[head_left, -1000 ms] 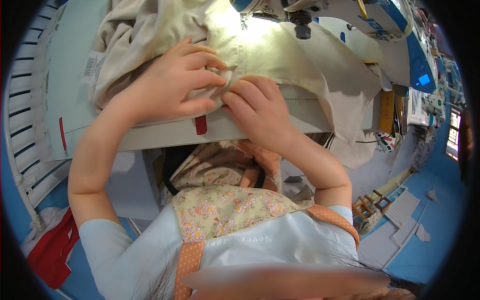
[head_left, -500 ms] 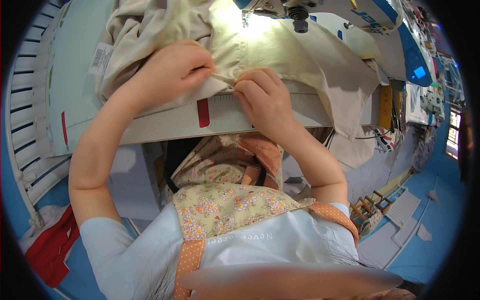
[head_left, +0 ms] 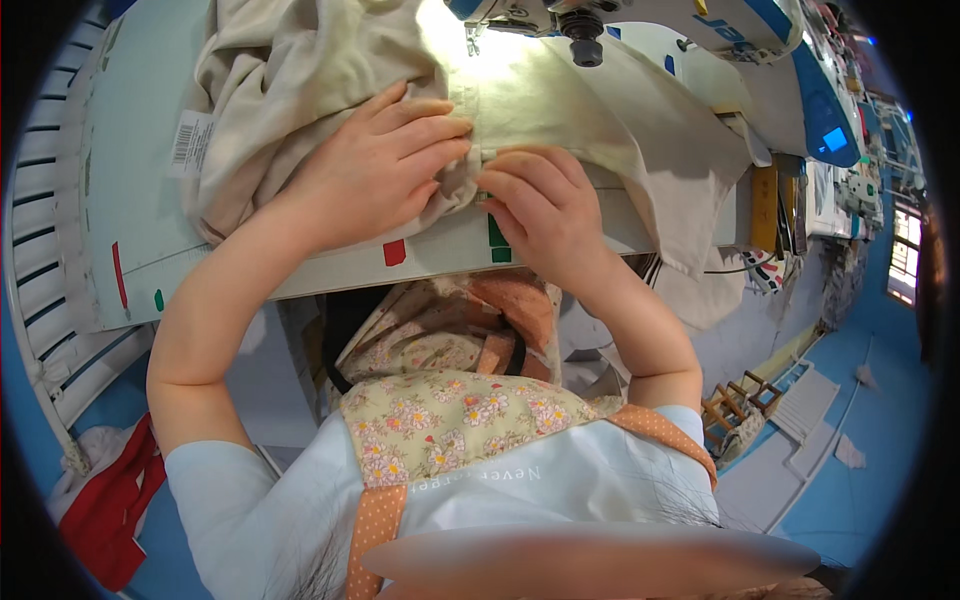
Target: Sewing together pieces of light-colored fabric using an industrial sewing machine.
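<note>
A beige fabric garment (head_left: 560, 105) lies bunched on the left and flatter on the right, across the sewing table. Its front edge has a folded seam running toward the lit needle area of the sewing machine (head_left: 720, 40). My left hand (head_left: 390, 165) rests on the bunched part, fingers stretched out and laid over the cloth, the thumb by its near edge. Close beside it, my right hand (head_left: 540, 200) pinches the garment's near edge between thumb and fingers. The fingertips partly hide the pinched spot. A white tag (head_left: 190, 143) shows at the garment's left side.
The pale table edge (head_left: 300, 285) carries red tape (head_left: 395, 252) and green tape (head_left: 499, 238). A white slatted rack (head_left: 40, 240) stands left. Red cloth (head_left: 110, 510) lies low at left. A wooden piece (head_left: 764, 208) sits at the table's right end.
My left hand has gone from a closed grip on the cloth to flattened fingers, moving slightly right. My right hand still pinches the edge. The near cloth edge has drawn back, uncovering green tape.
</note>
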The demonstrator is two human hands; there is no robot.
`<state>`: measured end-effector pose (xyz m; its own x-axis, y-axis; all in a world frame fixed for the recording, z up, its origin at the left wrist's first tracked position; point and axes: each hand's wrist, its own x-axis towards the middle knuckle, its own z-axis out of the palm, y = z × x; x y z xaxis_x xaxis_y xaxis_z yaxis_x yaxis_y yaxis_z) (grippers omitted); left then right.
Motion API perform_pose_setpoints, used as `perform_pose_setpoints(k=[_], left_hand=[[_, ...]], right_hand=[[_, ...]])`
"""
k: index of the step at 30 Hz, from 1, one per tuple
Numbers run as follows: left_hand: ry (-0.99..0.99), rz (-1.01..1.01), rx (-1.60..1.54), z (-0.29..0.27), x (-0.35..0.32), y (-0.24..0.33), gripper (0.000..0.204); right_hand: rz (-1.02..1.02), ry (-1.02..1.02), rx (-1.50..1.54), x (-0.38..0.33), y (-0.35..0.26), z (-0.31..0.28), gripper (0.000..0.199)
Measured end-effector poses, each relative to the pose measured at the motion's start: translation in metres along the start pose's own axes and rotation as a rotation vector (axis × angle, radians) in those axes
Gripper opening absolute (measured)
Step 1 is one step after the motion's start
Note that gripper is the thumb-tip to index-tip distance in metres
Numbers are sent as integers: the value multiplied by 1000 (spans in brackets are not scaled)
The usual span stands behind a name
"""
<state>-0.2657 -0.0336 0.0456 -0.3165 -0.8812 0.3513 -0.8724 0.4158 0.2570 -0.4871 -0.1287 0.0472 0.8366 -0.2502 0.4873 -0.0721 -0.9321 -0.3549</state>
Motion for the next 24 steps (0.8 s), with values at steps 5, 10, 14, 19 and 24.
perform_pose_setpoints(k=[5,10,14,19,24], left_hand=[[-53,-37,-123,-2,-3,3,52],[-44,-43,-131,-3,-1,4,53],[-33,-41,-150,-2,3,3,50],[15,-41,-177,1,14,-10,44],[70,-17,-103,5,22,-22,40]], right_hand=[[-67,-86,-97,-2,11,0,31],[-103,-163,-74,-8,19,-5,34],[-93,-164,-72,-7,22,-7,35],[-123,-125,-77,8,39,-6,34],[-128,-119,-83,19,54,-2,34]])
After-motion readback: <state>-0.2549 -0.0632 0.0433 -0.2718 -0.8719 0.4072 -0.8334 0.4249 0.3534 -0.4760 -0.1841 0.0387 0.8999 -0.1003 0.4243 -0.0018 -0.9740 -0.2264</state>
